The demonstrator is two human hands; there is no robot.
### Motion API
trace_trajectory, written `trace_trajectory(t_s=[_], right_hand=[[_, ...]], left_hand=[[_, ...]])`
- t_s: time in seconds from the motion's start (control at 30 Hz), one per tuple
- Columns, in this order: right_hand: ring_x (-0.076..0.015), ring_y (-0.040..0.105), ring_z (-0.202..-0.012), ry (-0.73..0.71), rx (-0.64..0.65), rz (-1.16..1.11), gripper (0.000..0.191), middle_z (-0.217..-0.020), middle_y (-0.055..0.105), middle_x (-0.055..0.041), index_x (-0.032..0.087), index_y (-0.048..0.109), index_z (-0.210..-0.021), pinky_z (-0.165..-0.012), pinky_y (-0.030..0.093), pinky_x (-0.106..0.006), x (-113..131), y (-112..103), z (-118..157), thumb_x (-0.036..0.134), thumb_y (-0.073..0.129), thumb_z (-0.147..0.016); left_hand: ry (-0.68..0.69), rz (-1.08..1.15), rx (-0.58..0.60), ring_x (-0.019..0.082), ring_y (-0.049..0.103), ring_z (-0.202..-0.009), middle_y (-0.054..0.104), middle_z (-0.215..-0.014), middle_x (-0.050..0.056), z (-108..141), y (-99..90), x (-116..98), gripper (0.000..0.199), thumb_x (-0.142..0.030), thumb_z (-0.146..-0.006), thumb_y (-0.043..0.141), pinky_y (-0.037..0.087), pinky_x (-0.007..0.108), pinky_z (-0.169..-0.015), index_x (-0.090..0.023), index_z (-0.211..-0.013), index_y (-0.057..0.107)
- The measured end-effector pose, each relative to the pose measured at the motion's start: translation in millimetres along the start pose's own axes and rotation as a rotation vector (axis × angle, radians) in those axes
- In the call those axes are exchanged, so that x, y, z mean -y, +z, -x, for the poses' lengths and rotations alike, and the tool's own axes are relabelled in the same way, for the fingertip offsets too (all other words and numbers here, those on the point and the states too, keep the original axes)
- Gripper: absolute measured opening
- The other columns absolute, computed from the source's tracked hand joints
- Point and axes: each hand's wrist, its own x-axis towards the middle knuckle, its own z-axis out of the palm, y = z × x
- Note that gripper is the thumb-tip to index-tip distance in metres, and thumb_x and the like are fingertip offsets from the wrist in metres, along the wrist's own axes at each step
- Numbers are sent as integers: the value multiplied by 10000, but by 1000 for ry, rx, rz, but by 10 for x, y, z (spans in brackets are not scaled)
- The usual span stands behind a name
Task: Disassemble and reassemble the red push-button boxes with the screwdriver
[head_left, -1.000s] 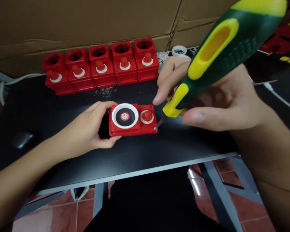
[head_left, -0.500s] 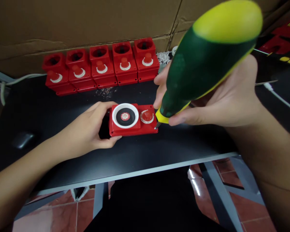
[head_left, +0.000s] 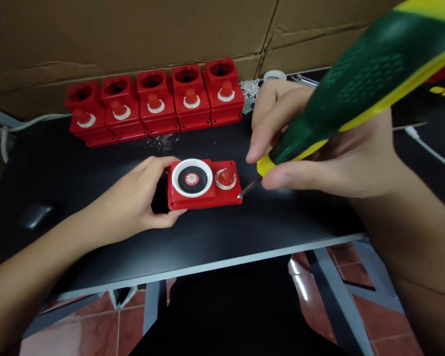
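Observation:
A red plastic box (head_left: 207,197) lies on the dark table, with a white-rimmed black dial (head_left: 185,184) on its left part and a red knob (head_left: 227,176) in a white ring on its right. My left hand (head_left: 143,193) grips the box's left end, thumb on the near side and fingers on the far side. My right hand (head_left: 319,143) holds a green and yellow screwdriver (head_left: 341,99) tilted to the right. Its metal tip is at the box's near right corner, by a small screw. The handle's end runs out of view at the top right.
Several red boxes (head_left: 157,118) with open round holes stand in a row before a cardboard wall (head_left: 133,34). Small debris (head_left: 163,142) lies in front of them. White bits and a white ring (head_left: 275,75) sit behind my right hand. A white cable (head_left: 432,151) lies at right.
The screwdriver's handle has tipped to the right and its shaft leans more, while the tip stays at the same corner. My right hand has shifted slightly right. My left hand and the box are still.

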Motion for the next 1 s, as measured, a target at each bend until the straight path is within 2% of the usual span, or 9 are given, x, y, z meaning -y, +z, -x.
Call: trace_trajectory(t_s=[0.1,0.3,0.43,0.5,0.6,0.7,0.77,0.87,1.0], right_hand=[[-224,783,-907,-87,-24,6,243,-1078,910,-18,284,880,-909,-850,711,-390,-21,-32,0,249,1120,-926],[-170,868,-892,-161,-35,-203,401,-1193,923,24,266,906,-1196,-654,673,-234,-145,-34,31,243,1151,-880],[-180,946,-1122,-197,67,-105,307,-1516,893,-5,262,890,-1331,-683,687,-172,-63,-77,99,87,879,-1079],[-187,951,-1110,-241,117,-119,292,-1456,913,-14,249,888,-1242,-709,704,-193,-20,-93,117,39,773,-1073],[-200,899,-1004,-211,110,-33,104,-1193,927,-33,229,873,-1037,-719,699,-257,-26,-99,80,137,920,-1030],[-181,810,-889,-276,97,48,233,-1012,886,-12,226,872,-940,-787,692,-309,-138,-79,-15,295,1093,-964],[-175,773,-806,-335,55,9,269,-947,878,-1,237,881,-907,-735,671,-318,-238,-58,-68,325,1135,-927],[-178,777,-746,-386,-39,-101,316,-996,912,-2,264,945,-995,-591,623,-304,-328,-44,-85,259,1198,-805],[-100,737,-647,-306,-30,-142,510,-1121,920,24,255,980,-1157,-396,519,-221,-251,-68,-40,108,1199,-722]], left_hand=[[2,14,-10,446,827,-1291,805,-1523,129,0,-10,-19,773,-724,-1000,810,721,632,-1179,-311,-1625,621],[-41,8,26,434,823,-1291,796,-1568,124,7,-84,-85,881,-827,-990,805,727,617,-1209,-290,-1660,610],[-45,28,28,388,839,-1254,809,-1556,117,23,-102,-68,802,-827,-1076,757,750,552,-1140,-307,-1672,625],[-24,32,20,379,853,-1210,821,-1539,112,26,-95,-36,791,-806,-1073,773,753,546,-1127,-320,-1681,630],[9,29,11,396,860,-1193,829,-1526,112,26,-79,20,805,-796,-1043,789,753,552,-1122,-343,-1688,623],[28,10,-3,388,858,-1160,825,-1523,113,30,-64,61,808,-810,-1046,772,751,559,-1125,-356,-1696,618],[33,0,-7,381,857,-1144,824,-1514,113,34,-57,73,803,-811,-1056,764,753,556,-1115,-355,-1701,618],[32,-4,-14,385,858,-1155,831,-1493,115,37,-47,74,807,-823,-1054,771,758,547,-1099,-353,-1693,622],[51,13,-31,391,854,-1153,849,-1472,113,32,-29,76,788,-812,-1038,792,766,547,-1074,-366,-1667,631]])
